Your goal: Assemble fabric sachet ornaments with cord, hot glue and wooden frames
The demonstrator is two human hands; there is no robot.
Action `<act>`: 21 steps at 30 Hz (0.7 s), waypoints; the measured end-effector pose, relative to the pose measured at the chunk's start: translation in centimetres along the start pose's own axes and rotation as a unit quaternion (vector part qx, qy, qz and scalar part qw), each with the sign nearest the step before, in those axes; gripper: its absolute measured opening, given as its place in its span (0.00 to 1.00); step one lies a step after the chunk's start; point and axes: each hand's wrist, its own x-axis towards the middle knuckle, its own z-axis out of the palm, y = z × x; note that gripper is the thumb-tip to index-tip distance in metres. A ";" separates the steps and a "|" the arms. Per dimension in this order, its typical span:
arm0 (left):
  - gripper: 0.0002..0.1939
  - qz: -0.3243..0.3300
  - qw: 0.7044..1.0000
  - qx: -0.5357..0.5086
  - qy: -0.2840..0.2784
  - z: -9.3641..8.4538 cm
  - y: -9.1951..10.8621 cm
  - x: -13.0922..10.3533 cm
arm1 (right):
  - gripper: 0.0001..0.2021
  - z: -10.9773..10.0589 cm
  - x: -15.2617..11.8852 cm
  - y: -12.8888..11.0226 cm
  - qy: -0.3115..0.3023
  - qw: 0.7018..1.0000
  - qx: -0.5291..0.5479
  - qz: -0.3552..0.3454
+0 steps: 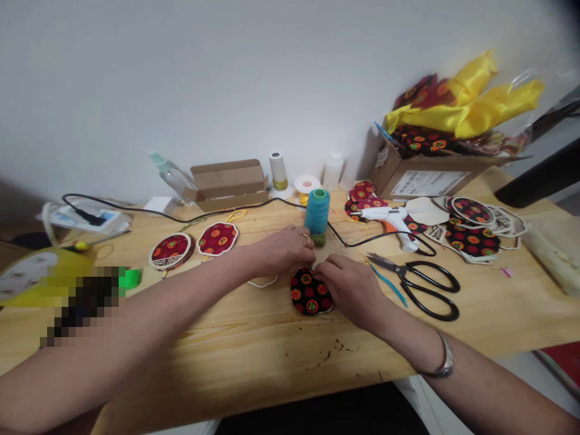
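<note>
Behind wooden table [235,356], pale wall [272,78]

Craft workshop, with glue gun [385,214], scissors [401,271] and thread spool [317,211]

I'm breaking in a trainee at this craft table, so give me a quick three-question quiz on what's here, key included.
1. True or false: the scissors lie to the left of the black patterned piece at the right hand.
2. The thread on the tall cone is: A) red; B) turquoise; C) white.
3. Which hand wears a ring?

Key: 1. False, they lie to its right. 2. B. 3. The left hand.
</note>
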 end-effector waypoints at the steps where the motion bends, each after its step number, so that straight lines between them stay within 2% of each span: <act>1: 0.13 -0.003 1.000 -0.003 -0.001 0.0 0.0 0.0 | 0.09 -0.1 0.1 0.0 -0.004 1.000 0.007 0.006; 6: 0.13 -0.003 1.000 -0.016 -0.002 -0.2 0.2 0.1 | 0.10 -0.6 0.3 -0.2 -0.023 0.998 0.055 0.035; 14: 0.14 -0.002 1.000 0.006 -0.010 -0.3 0.3 0.1 | 0.09 -0.5 0.6 0.0 -0.017 0.993 0.098 0.066; 21: 0.13 -0.021 0.998 -0.053 0.008 -0.2 0.3 0.1 | 0.09 -0.3 0.6 -0.2 0.001 0.992 0.080 0.101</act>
